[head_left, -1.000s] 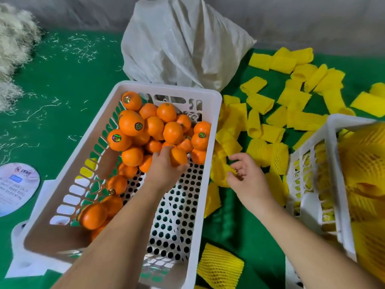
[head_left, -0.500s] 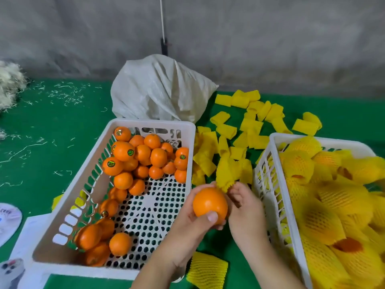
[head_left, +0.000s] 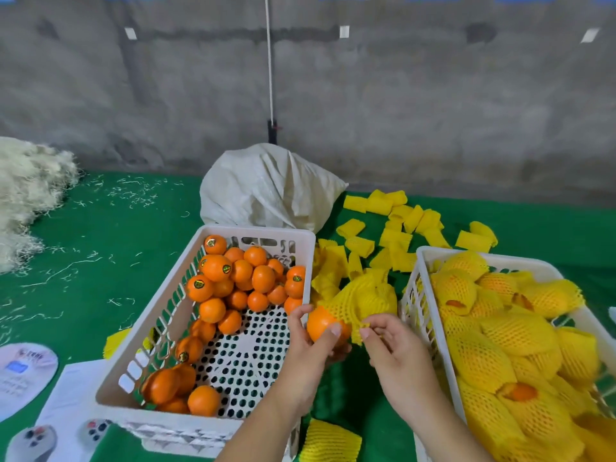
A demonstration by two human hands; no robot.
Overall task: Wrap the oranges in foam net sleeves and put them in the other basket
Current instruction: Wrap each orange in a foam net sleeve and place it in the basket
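The left hand (head_left: 311,348) grips an orange (head_left: 321,325) between the baskets; the right hand (head_left: 391,348) pinches a foam net sleeve (head_left: 363,300) half over it. The left basket (head_left: 253,231), at nine o'clock, holds bare oranges (head_left: 246,278); the right basket (head_left: 430,253), at three o'clock, wrapped ones (head_left: 493,335).

One bare orange (head_left: 321,323) sits half inside a stretched yellow foam net sleeve (head_left: 361,300), between the two white baskets; left basket (head_left: 150,331) has loose oranges, right basket (head_left: 433,258) is piled with wrapped ones
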